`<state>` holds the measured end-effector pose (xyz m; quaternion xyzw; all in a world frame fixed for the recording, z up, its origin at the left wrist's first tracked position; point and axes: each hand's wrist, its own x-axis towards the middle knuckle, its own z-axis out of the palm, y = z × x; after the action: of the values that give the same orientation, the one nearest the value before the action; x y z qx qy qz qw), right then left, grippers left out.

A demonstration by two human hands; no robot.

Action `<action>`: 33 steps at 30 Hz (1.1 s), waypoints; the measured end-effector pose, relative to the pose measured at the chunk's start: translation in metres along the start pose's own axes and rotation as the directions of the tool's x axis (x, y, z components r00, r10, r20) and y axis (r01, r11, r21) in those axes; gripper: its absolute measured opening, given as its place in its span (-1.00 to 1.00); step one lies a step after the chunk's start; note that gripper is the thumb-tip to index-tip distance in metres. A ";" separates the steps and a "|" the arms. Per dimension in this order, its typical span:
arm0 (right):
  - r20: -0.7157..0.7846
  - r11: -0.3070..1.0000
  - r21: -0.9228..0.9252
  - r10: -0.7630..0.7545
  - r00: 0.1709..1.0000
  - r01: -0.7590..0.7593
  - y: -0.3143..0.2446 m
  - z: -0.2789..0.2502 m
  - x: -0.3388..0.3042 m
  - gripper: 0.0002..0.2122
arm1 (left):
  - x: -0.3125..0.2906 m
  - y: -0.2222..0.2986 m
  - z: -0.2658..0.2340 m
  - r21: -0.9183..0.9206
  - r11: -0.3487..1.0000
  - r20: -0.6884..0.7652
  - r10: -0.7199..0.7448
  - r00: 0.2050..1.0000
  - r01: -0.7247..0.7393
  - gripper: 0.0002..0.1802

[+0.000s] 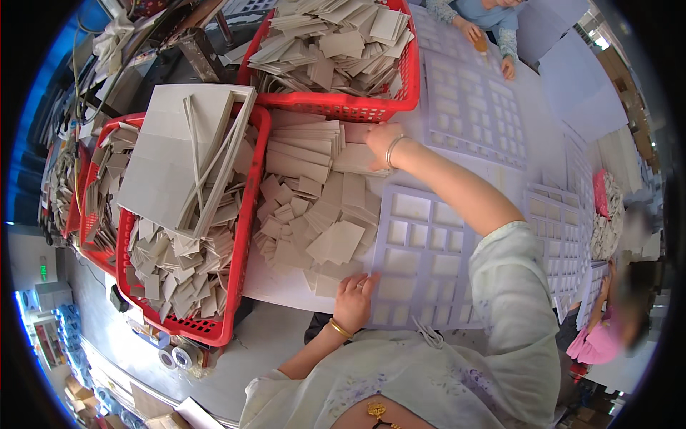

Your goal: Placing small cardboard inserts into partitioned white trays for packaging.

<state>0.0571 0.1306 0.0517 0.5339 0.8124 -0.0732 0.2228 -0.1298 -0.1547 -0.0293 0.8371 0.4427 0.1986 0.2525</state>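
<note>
My right hand (384, 145) reaches across the table to the far side of the cardboard pile, its fingers bent over a flat grey cardboard piece (357, 159). Close to the table's near edge, my left hand (354, 299) has its fingers curled, beside the near left corner of a white grid panel (421, 250); whatever is in them is hidden. Loose cardboard pieces (336, 242) of mixed sizes lie left of the panel. Behind them, longer cardboard strips (304, 150) rest in a fanned stack.
Red plastic baskets full of cardboard pieces stand left (227, 314) and at the back (357, 107). Large cardboard sheets (175, 150) lie atop the left basket. More white grid panels (475, 107) spread right. A co-worker's hands (471, 32) are at the far side; another person in pink (597, 343) is right.
</note>
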 end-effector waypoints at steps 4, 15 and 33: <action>-0.095 0.996 -0.009 0.093 0.991 -0.094 0.006 0.023 -0.001 -0.43 | -0.001 -0.002 0.000 -0.033 0.999 -0.006 0.007 1.000 -0.007 -0.45; -0.071 0.969 0.105 0.233 0.970 -0.225 0.064 0.031 -0.089 -0.53 | -0.002 -0.001 0.008 0.023 1.000 0.020 0.018 1.000 -0.019 -0.47; -0.030 0.730 0.327 0.642 0.766 -0.599 0.143 0.209 -0.321 -0.61 | -0.002 0.011 0.001 0.091 0.996 0.077 -0.004 0.997 -0.003 -0.49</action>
<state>0.3516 -0.1517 0.0243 0.8058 0.5795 -0.0782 0.0930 -0.1231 -0.1620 -0.0242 0.8547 0.4413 0.1458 0.2311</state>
